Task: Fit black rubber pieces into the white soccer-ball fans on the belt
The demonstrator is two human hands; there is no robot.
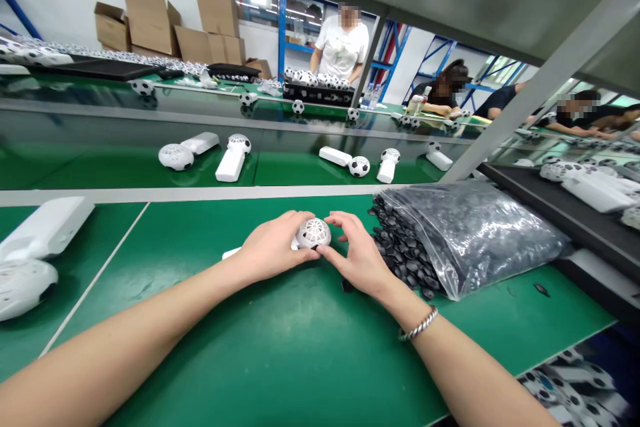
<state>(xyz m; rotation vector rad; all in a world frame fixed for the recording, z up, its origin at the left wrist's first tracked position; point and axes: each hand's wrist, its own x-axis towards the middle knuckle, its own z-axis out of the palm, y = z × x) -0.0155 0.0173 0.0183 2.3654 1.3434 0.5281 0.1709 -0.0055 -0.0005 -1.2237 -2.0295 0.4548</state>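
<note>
A white handheld fan [314,233] with a ball-shaped lattice head is just above the green work surface in front of me. My left hand [277,245] is closed around its left side, and the fan's white handle shows behind the wrist. At the right edge of the ball head, the thumb and fingers of my right hand [357,250] are curled in a grip. What the right fingertips may pinch is too small to make out. Just right of that hand, small black pieces [405,250] spill from a clear plastic bag [480,233].
Another white fan [47,230] lies at the left. Beyond the pale ledge [200,196], several fans with soccer-ball heads [233,159] rest on a green belt. A black tray [530,197] of white parts stands at right. Co-workers [343,43] are across the line.
</note>
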